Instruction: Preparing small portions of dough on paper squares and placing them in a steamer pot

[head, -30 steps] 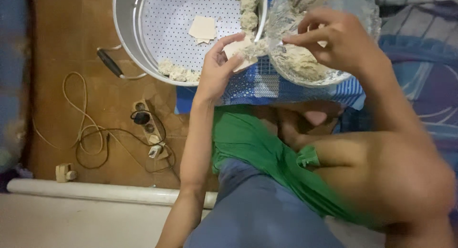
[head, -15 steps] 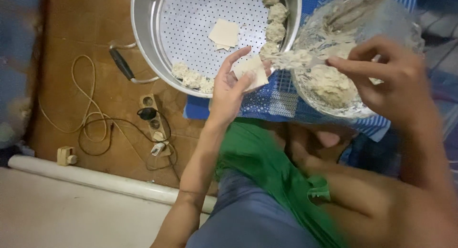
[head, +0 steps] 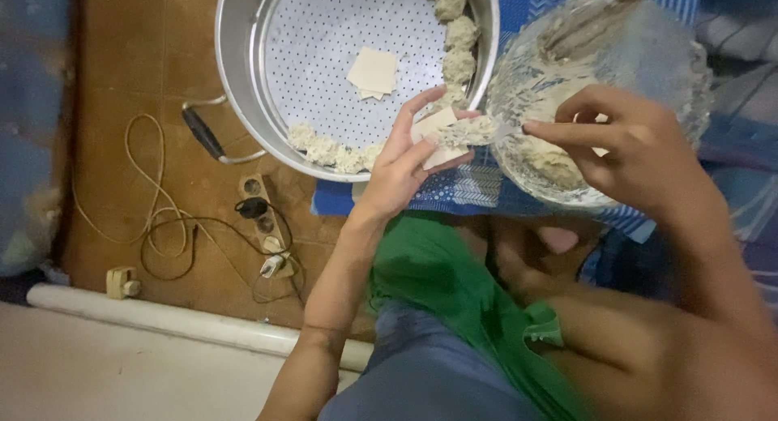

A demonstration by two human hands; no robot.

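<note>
My left hand (head: 403,166) lies palm up with a pale square wrapper (head: 438,136) resting across its fingers, the grip loosely cupped under it rather than pressed together. My right hand (head: 640,149) pinches a utensil (head: 506,131), its grip pressed together on the handle, and a lump of pale filling (head: 466,132) sits on the wrapper at the utensil's tip. Just beside the right hand is a clear bowl (head: 689,72) smeared with the same filling. Beyond the left hand stands a metal steamer pot (head: 235,56) with a perforated tray, formed dumplings (head: 458,48) lining its rim and spare wrappers (head: 373,71) lying in its middle. A power strip (head: 261,214) and cables lie on the brown floor.
</note>
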